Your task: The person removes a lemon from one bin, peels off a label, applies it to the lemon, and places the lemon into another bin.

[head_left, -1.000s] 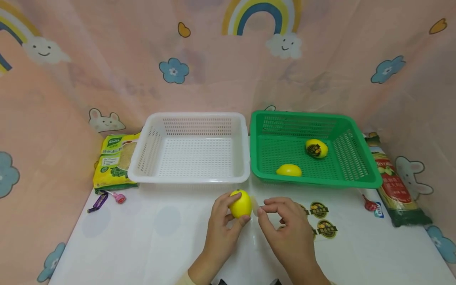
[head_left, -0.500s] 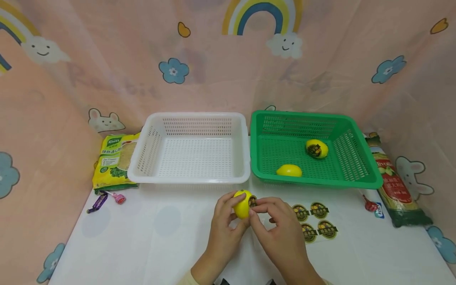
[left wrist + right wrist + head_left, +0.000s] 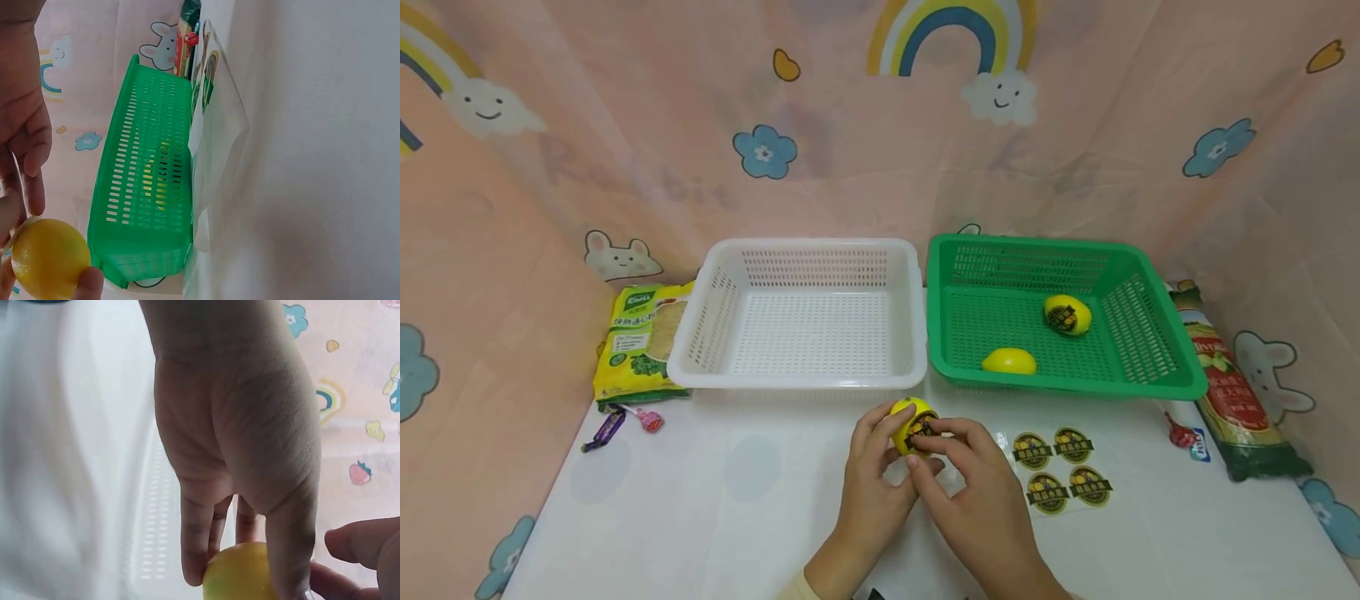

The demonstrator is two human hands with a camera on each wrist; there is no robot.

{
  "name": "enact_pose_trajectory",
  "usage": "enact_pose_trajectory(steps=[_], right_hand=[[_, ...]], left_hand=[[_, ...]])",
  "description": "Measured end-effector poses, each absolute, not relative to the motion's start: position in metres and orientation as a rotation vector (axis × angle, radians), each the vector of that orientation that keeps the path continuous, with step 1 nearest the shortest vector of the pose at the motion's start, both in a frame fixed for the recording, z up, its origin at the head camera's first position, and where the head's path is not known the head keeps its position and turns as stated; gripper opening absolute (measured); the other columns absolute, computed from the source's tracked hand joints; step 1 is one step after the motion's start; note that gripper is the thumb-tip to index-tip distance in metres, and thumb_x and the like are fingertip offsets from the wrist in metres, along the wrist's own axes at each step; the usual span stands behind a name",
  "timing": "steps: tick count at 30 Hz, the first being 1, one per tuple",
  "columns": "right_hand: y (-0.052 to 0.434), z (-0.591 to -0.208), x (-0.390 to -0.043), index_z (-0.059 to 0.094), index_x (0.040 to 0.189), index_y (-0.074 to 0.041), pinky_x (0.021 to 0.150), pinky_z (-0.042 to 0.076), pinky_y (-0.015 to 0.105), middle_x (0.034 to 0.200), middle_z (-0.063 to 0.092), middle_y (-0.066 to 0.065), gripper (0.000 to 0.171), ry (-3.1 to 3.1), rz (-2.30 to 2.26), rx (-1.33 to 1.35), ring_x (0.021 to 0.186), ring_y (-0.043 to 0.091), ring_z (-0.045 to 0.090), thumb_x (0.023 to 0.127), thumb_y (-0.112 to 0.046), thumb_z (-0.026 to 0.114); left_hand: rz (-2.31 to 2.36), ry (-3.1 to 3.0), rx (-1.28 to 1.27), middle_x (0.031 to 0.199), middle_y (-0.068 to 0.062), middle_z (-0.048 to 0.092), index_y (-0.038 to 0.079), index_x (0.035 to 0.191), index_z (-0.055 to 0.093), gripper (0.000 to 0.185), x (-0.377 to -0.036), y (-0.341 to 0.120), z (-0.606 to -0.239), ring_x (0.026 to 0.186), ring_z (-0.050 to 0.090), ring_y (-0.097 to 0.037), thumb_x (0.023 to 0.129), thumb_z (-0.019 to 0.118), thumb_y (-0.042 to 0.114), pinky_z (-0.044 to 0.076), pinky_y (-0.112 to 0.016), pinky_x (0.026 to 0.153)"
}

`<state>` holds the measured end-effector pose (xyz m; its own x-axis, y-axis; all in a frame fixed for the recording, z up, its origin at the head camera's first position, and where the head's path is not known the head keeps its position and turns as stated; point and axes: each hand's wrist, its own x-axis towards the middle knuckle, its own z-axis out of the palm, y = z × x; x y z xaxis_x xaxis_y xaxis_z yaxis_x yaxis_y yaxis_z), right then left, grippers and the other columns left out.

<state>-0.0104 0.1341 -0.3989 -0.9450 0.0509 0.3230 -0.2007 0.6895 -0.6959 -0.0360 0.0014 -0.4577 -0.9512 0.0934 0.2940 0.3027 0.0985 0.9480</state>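
Yellow lemon near the worktop's front edge: left hand fingers curl round it, right hand fingers pinch a sticker onto it.

head: looking forward and down over the green basket | left wrist: viewing that basket sideways, close | right wrist: sitting tight behind right hand | shared: lemon
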Motion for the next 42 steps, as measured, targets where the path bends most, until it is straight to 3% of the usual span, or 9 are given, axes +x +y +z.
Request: enact_pose_trajectory(steps=[9, 14, 18, 21, 26, 33, 37, 41, 42], right_hand=[[0.141, -0.403, -0.01, 0.082, 0.116, -0.021, 0.091, 0.045, 0.042, 0.133, 0.061, -0.004, 0.027, -2.499, 1.223, 0.228, 0.116, 0.016, 0.054, 0.091, -0.01, 0.082], [0.15, -0.404, -0.016, 0.079, 0.122, -0.024, 0.1, 0.04, 0.057, 0.153, 0.05, 0.003, 0.031, -2.473, 1.348, 0.236, 0.131, 0.027, 0.047, 0.098, -0.005, 0.073], [0.154, -0.405, -0.017, 0.076, 0.13, -0.026, 0.103, 0.044, 0.069, 0.161, 0.044, 0.002, 0.033, -2.498, 1.493, 0.269, 0.141, 0.036, 0.045, 0.105, -0.007, 0.066], [0.152, -0.408, -0.016, 0.069, 0.139, -0.027, 0.1, 0.053, 0.061, 0.16, 0.046, 0.003, 0.038, -2.505, 1.568, 0.301, 0.14, 0.033, 0.05, 0.106, -0.008, 0.064], [0.147, -0.414, -0.015, 0.054, 0.153, -0.027, 0.096, 0.059, 0.04, 0.157, 0.047, -0.001, 0.052, -2.528, 1.54, 0.337, 0.133, 0.02, 0.055, 0.106, -0.009, 0.064], [0.145, -0.411, -0.012, 0.033, 0.166, -0.027, 0.099, 0.056, 0.039, 0.161, 0.046, 0.004, 0.066, -2.532, 1.535, 0.279, 0.125, 0.02, 0.058, 0.108, -0.008, 0.058], [0.142, -0.41, -0.013, 0.035, 0.167, -0.021, 0.11, 0.045, 0.026, 0.165, 0.039, 0.008, 0.06, -2.497, 1.556, 0.344, 0.141, 0.026, 0.047, 0.111, -0.004, 0.049], [0.137, -0.417, -0.016, 0.045, 0.161, -0.018, 0.116, 0.028, 0.013, 0.16, 0.042, 0.006, 0.054, -2.417, 1.577, 0.397, 0.147, 0.017, 0.038, 0.111, 0.0, 0.045], [0.136, -0.419, -0.016, 0.046, 0.161, -0.018, 0.115, 0.028, 0.013, 0.159, 0.042, 0.006, 0.055, -2.391, 1.577, 0.411, 0.146, 0.014, 0.039, 0.11, 0.002, 0.044]], left_hand=[[-2.249, -2.07, -0.424, 0.148, -0.012, 0.049, 0.012, 0.148, 0.058, 0.054, -0.039, -0.005, -0.457, 0.119, 0.053, -0.029, 0.099, 0.072, -0.002, 0.059, -0.033, 0.095], [-2.425, -2.028, -0.442, 0.147, -0.012, 0.049, 0.015, 0.151, 0.054, 0.052, -0.039, -0.009, -0.448, 0.118, 0.055, -0.03, 0.103, 0.068, 0.002, 0.06, -0.035, 0.093], [-2.469, -1.975, -0.508, 0.15, -0.015, 0.047, 0.017, 0.158, 0.041, 0.06, -0.038, -0.009, -0.446, 0.121, 0.056, -0.025, 0.105, 0.065, 0.002, 0.059, -0.033, 0.095], [-2.432, -1.899, -0.597, 0.15, -0.02, 0.046, 0.011, 0.156, 0.035, 0.057, -0.037, -0.008, -0.447, 0.123, 0.056, -0.021, 0.106, 0.059, -0.002, 0.058, -0.031, 0.096], [-2.362, -1.822, -0.662, 0.154, -0.021, 0.046, 0.002, 0.144, 0.05, 0.039, -0.035, -0.005, -0.448, 0.128, 0.059, -0.02, 0.107, 0.053, -0.007, 0.055, -0.031, 0.101], [-2.319, -1.896, -0.541, 0.157, -0.013, 0.049, 0.005, 0.143, 0.059, 0.039, -0.033, -0.003, -0.444, 0.13, 0.059, -0.023, 0.105, 0.059, -0.005, 0.056, -0.03, 0.099], [-2.271, -1.908, -0.544, 0.158, -0.012, 0.049, 0.005, 0.144, 0.061, 0.042, -0.033, -0.001, -0.444, 0.136, 0.055, -0.025, 0.104, 0.061, -0.005, 0.056, -0.031, 0.099], [-2.269, -1.858, -0.567, 0.16, -0.014, 0.048, 0.003, 0.145, 0.062, 0.043, -0.032, 0.001, -0.445, 0.144, 0.049, -0.026, 0.103, 0.062, -0.005, 0.053, -0.03, 0.102], [-2.277, -1.842, -0.566, 0.161, -0.015, 0.047, 0.002, 0.146, 0.061, 0.044, -0.031, 0.002, -0.446, 0.145, 0.048, -0.026, 0.103, 0.063, -0.005, 0.052, -0.03, 0.104]])
